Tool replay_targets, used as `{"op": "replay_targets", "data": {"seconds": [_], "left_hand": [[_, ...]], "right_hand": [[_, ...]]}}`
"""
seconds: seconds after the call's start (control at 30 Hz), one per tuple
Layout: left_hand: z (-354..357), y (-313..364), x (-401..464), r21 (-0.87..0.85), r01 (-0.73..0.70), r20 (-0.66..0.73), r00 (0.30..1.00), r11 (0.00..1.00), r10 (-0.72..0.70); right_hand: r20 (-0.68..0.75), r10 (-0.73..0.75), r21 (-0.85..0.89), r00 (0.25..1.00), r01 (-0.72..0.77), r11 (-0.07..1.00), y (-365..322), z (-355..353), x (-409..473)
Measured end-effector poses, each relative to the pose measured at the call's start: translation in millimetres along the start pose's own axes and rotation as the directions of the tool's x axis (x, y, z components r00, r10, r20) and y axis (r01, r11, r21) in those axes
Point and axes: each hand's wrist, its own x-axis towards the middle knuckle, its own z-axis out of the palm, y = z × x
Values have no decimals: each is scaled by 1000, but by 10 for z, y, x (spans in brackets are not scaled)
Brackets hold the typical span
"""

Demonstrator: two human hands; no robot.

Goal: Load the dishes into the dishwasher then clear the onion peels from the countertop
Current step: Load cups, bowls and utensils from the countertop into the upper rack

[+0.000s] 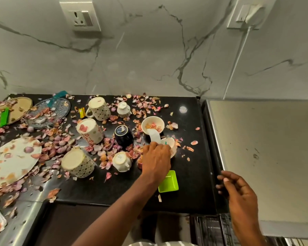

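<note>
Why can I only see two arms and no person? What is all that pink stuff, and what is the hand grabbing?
The camera sits on the person's head and looks down, so you see only their arms. The pink bits are onion peels, scattered over the black countertop. Among them stand upside-down mugs, like the dark blue mug, some plates, and a white bowl with peels inside. A small green tray lies near the front edge. The left hand reaches onto a small white cup lying on its side; its grip is mostly hidden behind the hand. The right hand holds nothing and hovers by the steel surface.
</note>
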Motion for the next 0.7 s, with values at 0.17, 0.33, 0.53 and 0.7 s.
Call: {"op": "replay_targets", "data": {"seconds": [0.17,0.33,0.53,0.7], "left_hand": [[-269,-276,114,-741,379,134,892,555,-431],[-506,-442,138,-793,470,609,642,-388,-466],[-658,-424,67,-804,500,585,761,-321,-279],[-687,-356,94,-898,270,334,932,348,140]], "right_hand": [[-61,33,12,998,-33,999,46,-6,-26],[-66,58,7,996,-57,998,-2,91,4],[25,20,-13,1000,-20,1000,-177,293,19],[335,-47,-38,941,63,997,-340,458,53]]}}
